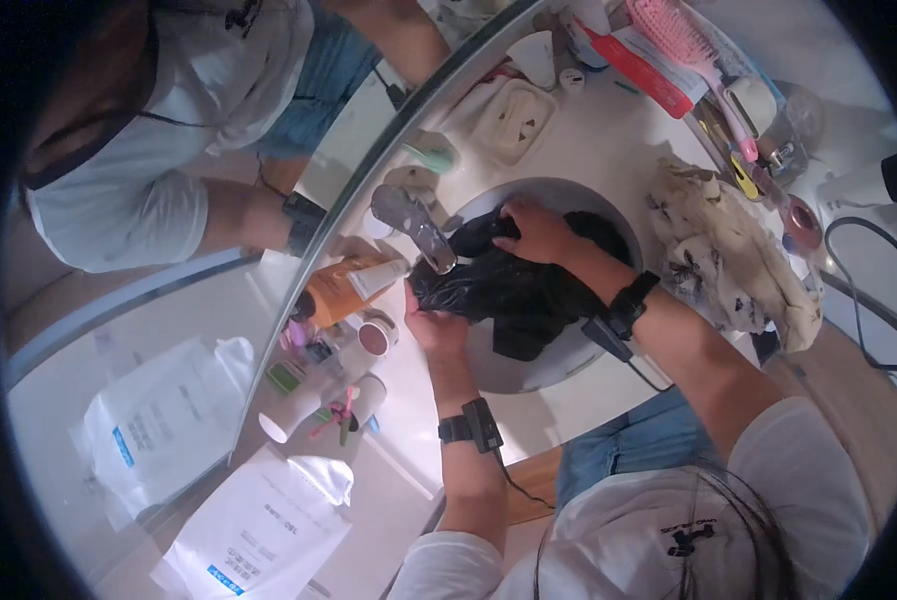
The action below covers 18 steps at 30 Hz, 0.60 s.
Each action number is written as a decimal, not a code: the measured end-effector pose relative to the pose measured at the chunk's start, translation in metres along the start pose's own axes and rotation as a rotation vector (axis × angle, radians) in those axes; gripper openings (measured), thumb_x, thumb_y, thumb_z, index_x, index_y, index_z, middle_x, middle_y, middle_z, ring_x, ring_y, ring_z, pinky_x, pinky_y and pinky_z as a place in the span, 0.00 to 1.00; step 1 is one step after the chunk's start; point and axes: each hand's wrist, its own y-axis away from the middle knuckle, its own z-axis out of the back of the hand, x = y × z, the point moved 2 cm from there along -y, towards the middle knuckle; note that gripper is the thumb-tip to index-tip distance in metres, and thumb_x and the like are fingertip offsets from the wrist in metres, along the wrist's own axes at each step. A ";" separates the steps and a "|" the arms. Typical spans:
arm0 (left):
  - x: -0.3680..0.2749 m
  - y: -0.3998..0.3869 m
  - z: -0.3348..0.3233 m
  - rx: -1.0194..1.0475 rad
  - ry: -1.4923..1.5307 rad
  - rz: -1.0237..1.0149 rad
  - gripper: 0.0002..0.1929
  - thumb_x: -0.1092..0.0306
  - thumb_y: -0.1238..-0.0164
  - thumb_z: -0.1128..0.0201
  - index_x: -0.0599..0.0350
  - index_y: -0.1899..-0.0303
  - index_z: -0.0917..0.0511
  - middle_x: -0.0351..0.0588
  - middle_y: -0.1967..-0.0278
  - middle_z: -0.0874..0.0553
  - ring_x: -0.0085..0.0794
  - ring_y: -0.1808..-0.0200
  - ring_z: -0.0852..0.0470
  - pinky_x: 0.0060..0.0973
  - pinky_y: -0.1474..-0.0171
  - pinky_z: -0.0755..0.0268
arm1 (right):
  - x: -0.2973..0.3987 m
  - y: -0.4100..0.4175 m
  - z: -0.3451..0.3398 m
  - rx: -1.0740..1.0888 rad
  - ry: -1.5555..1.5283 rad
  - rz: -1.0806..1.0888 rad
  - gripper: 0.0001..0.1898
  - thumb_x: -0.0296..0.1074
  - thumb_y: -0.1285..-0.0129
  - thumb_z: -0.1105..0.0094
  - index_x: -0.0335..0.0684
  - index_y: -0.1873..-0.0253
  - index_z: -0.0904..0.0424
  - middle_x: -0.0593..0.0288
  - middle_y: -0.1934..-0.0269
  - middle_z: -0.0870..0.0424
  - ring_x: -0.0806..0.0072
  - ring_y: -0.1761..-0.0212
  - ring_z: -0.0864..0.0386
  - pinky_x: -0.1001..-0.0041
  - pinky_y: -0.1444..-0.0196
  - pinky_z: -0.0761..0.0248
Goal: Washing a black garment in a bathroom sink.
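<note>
Wet black cloth point(493, 289) lies bunched in a round grey washbasin point(546, 375). My left hand point(437, 326) holds one end of it, close below the spout of the metal faucet point(418, 225). Over the basin, my right hand point(535, 234) grips another fold of the same cloth, with thumb and fingers curled on it. Part of the cloth spreads across the middle of the basin between and below the hands. Both wrists wear black straps with small devices and cables. Whether water is running from the spout I cannot clearly tell.
A crumpled cream cloth point(718, 247) lies right of the basin, near a pink hairbrush point(718, 82). An orange bottle point(343, 289), a white tube point(377, 277) and cups stand left. A soap dish point(516, 120) sits behind. A mirror edge point(358, 180) crosses the left side; a white packet point(261, 525) lies lower left.
</note>
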 end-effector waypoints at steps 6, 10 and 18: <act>-0.007 0.005 -0.004 -0.038 -0.104 -0.154 0.22 0.54 0.25 0.54 0.57 0.40 0.27 0.50 0.43 0.20 0.43 0.39 0.25 0.47 0.31 0.42 | -0.015 0.016 -0.006 0.095 0.212 0.250 0.21 0.51 0.33 0.47 0.38 0.49 0.25 0.47 0.51 0.20 0.52 0.49 0.22 0.46 0.38 0.41; -0.010 0.027 0.024 -0.479 -0.662 -0.175 0.22 0.50 0.29 0.46 0.50 0.40 0.29 0.39 0.43 0.24 0.27 0.39 0.32 0.36 0.40 0.41 | 0.015 -0.011 0.006 0.189 0.116 -0.181 0.20 0.50 0.31 0.47 0.38 0.48 0.25 0.45 0.51 0.20 0.53 0.47 0.21 0.50 0.40 0.37; 0.054 0.058 -0.062 -0.153 -0.229 0.131 0.21 0.55 0.29 0.53 0.54 0.41 0.27 0.47 0.45 0.20 0.37 0.39 0.26 0.43 0.35 0.37 | 0.093 0.049 -0.014 0.008 -0.587 0.031 0.16 0.46 0.41 0.37 0.42 0.54 0.22 0.53 0.57 0.19 0.54 0.54 0.20 0.64 0.49 0.28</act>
